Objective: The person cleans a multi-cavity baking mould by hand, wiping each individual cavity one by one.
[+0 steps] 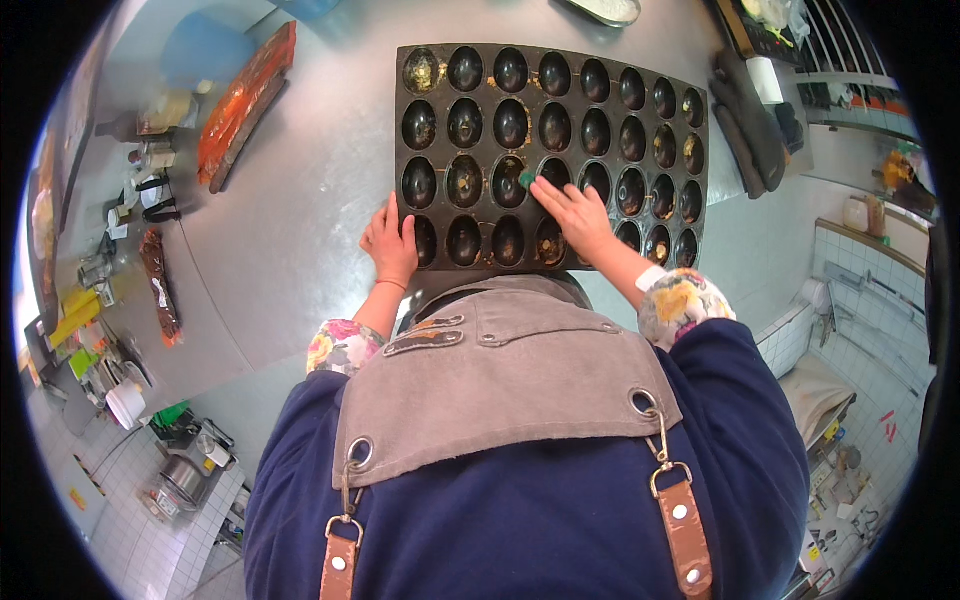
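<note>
A dark metal baking mould [486, 150] with rows of egg-shaped hollows lies on the steel worktop in front of me. Yellowish-brown crumbs and residue stick in several hollows and on the flat metal between them. My left hand [390, 245] grips the mould at its near left edge, its thumb along the rim. Under the fingertips of my right hand [575, 213] is a small green scouring pad [526, 179], pressed at a hollow in the second row from me. Part of the pad and some hollows are hidden beneath the right hand and forearm.
The steel worktop [300, 190] spreads left of the mould. On it, a flat orange-red plastic-wrapped package [248, 105] lies at the far left, with a brown wrapped bundle [160, 285] nearer. Dark oven mitts [745, 125] lie right of the mould. A metal dish [612, 10] holds white stuff at the back.
</note>
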